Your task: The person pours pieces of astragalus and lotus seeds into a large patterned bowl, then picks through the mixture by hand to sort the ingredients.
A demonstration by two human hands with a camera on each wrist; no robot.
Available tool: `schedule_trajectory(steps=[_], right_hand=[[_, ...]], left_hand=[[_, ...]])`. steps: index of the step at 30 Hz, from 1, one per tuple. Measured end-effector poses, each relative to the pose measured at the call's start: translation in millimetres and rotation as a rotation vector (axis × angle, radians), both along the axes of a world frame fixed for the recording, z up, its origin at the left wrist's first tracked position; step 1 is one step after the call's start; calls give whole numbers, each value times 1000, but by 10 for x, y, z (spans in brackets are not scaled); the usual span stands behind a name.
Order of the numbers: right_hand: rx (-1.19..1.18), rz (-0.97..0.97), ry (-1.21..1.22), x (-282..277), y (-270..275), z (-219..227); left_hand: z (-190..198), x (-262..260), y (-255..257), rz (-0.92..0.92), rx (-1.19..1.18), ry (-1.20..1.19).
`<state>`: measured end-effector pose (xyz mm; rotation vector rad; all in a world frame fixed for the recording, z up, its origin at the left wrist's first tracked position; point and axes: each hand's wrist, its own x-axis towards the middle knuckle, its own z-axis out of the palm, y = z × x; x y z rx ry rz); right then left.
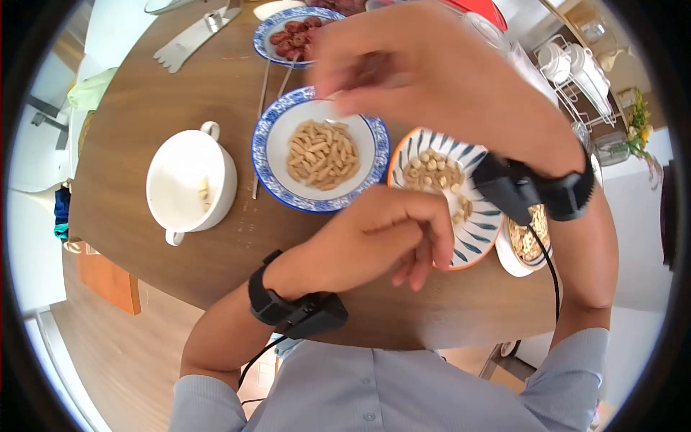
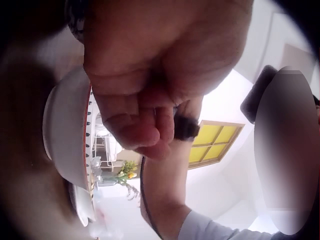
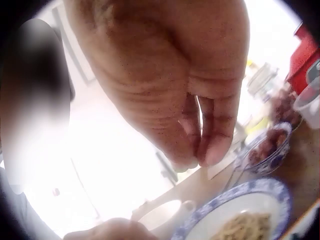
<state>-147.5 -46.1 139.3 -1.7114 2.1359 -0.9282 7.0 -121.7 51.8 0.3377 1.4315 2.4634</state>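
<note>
My right hand (image 1: 439,86) is above the far right rim of a blue-patterned bowl (image 1: 262,147), which holds slender tan pieces (image 1: 322,155). In the right wrist view, the thumb and fingertips of this right hand (image 3: 170,85) pinch a small pale piece (image 3: 204,173). My left hand (image 1: 367,241) hovers between that bowl and an orange-rimmed plate (image 1: 475,248) with round pale pieces. Its fingers hang loosely curled; the left wrist view shows the left hand (image 2: 155,80) with nothing visible in its fingers. A white two-handled pot (image 1: 191,180) stands at the left with a few pale bits inside.
Metal chopsticks (image 1: 260,133) lie left of the bowl. Behind it is a smaller blue-patterned bowl of dark red fruit (image 1: 294,42). A metal tool (image 1: 188,45) lies at the back left. A white dish of flat slices (image 1: 527,241) stands right of the plate, near the right forearm.
</note>
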Motion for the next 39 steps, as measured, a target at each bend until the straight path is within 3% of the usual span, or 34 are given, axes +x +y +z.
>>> schedule_trajectory(steps=[1,2,4,7,9,10,12,13,16,17,19,20,22,24,26,27,30,39], right_hand=[[-113,215,57,51,-264,-112],[-224,430,115,122,-512,-192],[-308,543,166,348,-891,-247],[-217,548,175,583,-1151,-333],[12,422,231,678,-1186,-352],[16,423,235,611,-1221,-394],[-488,677,468,367,-1254,-531],[-478,683,462,296,-1138,-466],[-150,416,191,69,-478,20],[-108,385,170,105,-291,67],[562,-95,14,188,115,150],[592,-129,4,174,342,91],[499,14,267,149,748,-184],[485,0,181,179,926,-391],[274,23,215,98,1128,-490],[293,-1,209,130,1136,-504],[347,-26,295,234,1142,-592],[222,-20,472,357,1221,-737]], left_hand=[[-24,2,-2,-103,0,21],[-42,-9,-25,-93,-10,30],[-71,-7,-55,-240,-103,0],[-107,18,-57,-288,-175,5],[-107,38,-80,-311,-210,-21],[-113,37,-94,-310,-207,-16],[-151,32,-111,-307,-204,40],[-176,28,-107,-303,-192,40],[-237,37,-81,-355,-67,136],[-192,69,-99,-283,-85,98],[-142,83,-91,-144,-76,68],[-133,86,-99,-67,-67,68],[-107,113,-95,239,-46,31],[-210,62,-170,424,55,211],[-103,-124,-146,471,37,251],[-96,-152,-172,543,27,295],[-156,-137,-180,558,45,315],[-164,-127,-124,569,84,264]])
